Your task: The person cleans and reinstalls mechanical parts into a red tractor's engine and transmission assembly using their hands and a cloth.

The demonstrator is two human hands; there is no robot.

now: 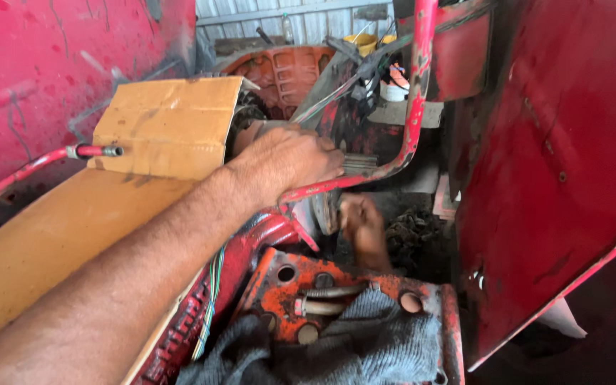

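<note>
at frame centre, the left hand [290,162] grips a grey ridged metal part [358,165] beside a curved red metal tube [413,107]; below it, the blurred right hand [362,227] curls above an orange-red bolted metal plate [279,285], its grasp unclear.

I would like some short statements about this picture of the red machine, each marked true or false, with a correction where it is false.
1. The left hand rests on machine parts beside the bent red tube. True.
2. The right hand is raised high above the left hand. False: it is lower, down in the dark gap of the machine, and blurred.
3. A sheet of brown cardboard lies at the left of the machine. True.
4. A grey cloth lies on the orange-red casting at the bottom. True.
5. The large panel on the right is blue. False: it is red.
</note>
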